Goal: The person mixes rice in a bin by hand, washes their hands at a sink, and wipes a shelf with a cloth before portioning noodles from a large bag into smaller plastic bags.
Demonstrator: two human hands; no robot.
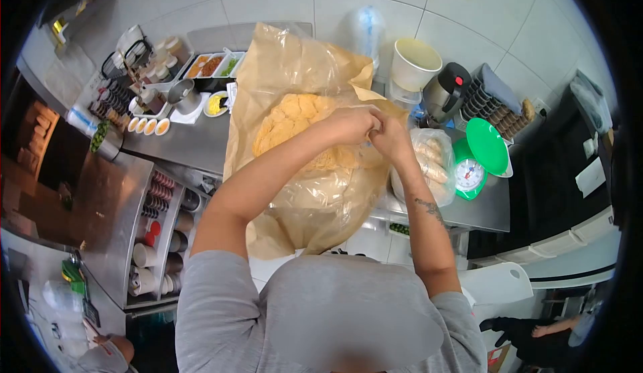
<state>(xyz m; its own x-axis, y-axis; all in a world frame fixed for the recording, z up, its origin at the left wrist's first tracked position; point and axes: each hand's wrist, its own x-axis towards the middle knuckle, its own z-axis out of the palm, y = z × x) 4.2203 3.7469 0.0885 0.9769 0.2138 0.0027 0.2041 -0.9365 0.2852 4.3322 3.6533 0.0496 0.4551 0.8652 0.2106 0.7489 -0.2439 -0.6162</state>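
Observation:
A large brown paper sack (274, 58) with a clear plastic liner (315, 195) lies spread on the steel counter. Inside is a heap of orange, crumb-like powder (295, 115). My left hand (349, 126) reaches across the powder, its fingers closed at the right side of the sack. Meeting it there is my right hand (392, 140), also closed. Both appear to pinch the liner's edge between them, though the fingertips partly hide what they grip.
To the right stand a clear bag of bread rolls (432, 159), a green dial scale (471, 172), a thermos jug (445, 95) and a white bucket (414, 68). Left are halved eggs (147, 126), a metal pot (182, 95) and topping trays (213, 65). Other people are at both lower edges.

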